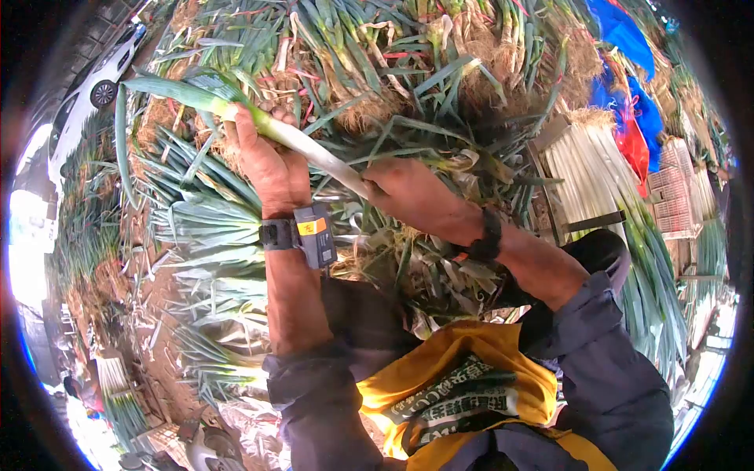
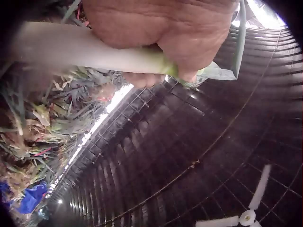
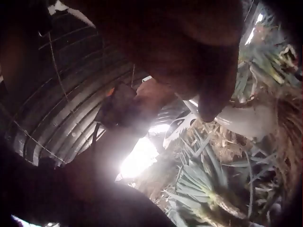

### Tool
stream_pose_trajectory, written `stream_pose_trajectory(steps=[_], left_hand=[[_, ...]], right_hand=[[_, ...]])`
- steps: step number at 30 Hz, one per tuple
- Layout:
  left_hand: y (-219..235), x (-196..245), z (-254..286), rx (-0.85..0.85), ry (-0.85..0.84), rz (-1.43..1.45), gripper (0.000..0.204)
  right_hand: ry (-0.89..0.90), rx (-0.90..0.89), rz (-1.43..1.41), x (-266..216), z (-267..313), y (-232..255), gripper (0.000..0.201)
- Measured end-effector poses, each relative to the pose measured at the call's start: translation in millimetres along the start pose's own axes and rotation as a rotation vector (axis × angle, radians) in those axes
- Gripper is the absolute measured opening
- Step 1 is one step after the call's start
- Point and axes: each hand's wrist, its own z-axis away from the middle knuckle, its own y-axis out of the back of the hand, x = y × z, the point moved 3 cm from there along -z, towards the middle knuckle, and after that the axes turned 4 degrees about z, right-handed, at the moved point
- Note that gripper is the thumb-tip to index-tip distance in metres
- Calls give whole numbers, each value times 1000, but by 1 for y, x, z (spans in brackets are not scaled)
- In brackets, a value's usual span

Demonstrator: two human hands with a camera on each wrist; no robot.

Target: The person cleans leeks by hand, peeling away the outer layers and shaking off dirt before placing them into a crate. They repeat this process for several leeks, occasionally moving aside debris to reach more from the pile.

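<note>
A long leek slants across the head view, its green leaves at upper left and its white stalk running down to the right. My left hand grips it where green meets white. In the left wrist view the fingers of that hand wrap the stalk. Toward the lower end of the white part, my right hand holds the leek with curled fingers. The right wrist view shows this hand dark and close, with the white stalk beside a finger and brown roots at the right.
Rooted leek bundles lie heaped ahead. More leeks are spread at the left. A wooden crate of trimmed leeks stands on the right, near blue plastic and a pinkish basket. A white car is at far left.
</note>
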Motion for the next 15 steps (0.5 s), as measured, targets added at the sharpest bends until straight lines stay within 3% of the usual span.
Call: stream_pose_trajectory(steps=[6, 9, 10, 13, 15], left_hand=[[-6, 3, 1, -57, -37, -23, 22], [-5, 8, -1, -101, -6, -25, 24], [-4, 8, -2, -115, 2, -25, 26], [-3, 5, -2, -89, -32, -57, 27], [-7, 1, 0, -99, -25, -48, 28]], right_hand=[[-5, 103, -47, 21, 16, -2, 15], [-235, 117, -302, 31, 17, 24, 19], [-552, -87, -496, 33, 19, 30, 21], [-105, 100, -169, 14, 15, 32, 24], [-106, 110, -182, 4, 8, 33, 24]])
